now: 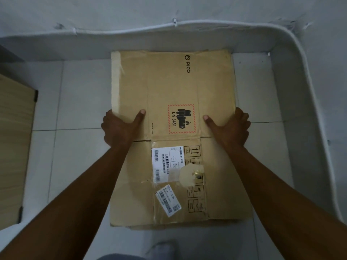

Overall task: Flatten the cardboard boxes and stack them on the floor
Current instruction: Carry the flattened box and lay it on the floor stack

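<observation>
A flattened brown cardboard box [172, 85] with a PICO logo and a red-bordered UN 3481 battery label lies over another flattened box [225, 181] that carries white shipping labels. Both rest on the white tiled floor [78, 102]. My left hand [120, 126] grips the top box's left edge, thumb on top and fingers curled under. On the opposite edge my right hand [232, 126] holds the same box in the same way. More cardboard edges show under the near end of the stack.
A white wall with a white cable [169, 26] running along its base stands just beyond the boxes and curves down the right side. A light wooden panel [15, 147] stands at the left. A grey-socked foot [161, 246] shows at the bottom.
</observation>
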### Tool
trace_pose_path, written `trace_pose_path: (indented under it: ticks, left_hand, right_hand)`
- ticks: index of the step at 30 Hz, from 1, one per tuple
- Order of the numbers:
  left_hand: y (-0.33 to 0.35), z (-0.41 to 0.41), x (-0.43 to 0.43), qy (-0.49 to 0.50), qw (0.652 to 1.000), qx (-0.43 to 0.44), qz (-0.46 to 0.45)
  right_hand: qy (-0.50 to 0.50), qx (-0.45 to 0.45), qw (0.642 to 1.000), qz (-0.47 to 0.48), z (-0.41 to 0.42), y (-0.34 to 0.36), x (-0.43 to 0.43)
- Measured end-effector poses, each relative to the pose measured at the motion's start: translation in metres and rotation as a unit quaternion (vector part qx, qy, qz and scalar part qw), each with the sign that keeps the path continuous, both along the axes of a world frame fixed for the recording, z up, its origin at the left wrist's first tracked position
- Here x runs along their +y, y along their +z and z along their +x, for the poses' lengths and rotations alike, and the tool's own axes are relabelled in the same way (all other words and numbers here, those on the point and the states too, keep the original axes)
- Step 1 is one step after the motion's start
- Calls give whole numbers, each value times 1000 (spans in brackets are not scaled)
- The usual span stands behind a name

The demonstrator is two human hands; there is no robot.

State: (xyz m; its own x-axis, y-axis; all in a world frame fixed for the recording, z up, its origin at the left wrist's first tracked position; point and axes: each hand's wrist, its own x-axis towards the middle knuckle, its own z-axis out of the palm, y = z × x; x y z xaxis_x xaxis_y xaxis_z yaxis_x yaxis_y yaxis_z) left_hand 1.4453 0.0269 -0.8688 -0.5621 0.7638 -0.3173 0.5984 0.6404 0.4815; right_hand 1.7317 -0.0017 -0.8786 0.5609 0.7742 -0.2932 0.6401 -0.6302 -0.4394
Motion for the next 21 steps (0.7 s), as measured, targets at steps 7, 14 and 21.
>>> trace_pose_path:
  ticks: [7, 14, 21]
  left_hand:
    - [2, -1, 4, 4, 1000, -9, -13]
    - [-2, 2, 6, -21, 999, 24, -35]
    - [59, -2, -2, -108, 987, 83, -84]
  right_hand:
    - [-27, 17, 999, -6, -5, 3, 6]
    - [-19, -29, 999, -10, -12, 2, 2]
    - [-6, 2, 1000, 16, -29, 61, -18]
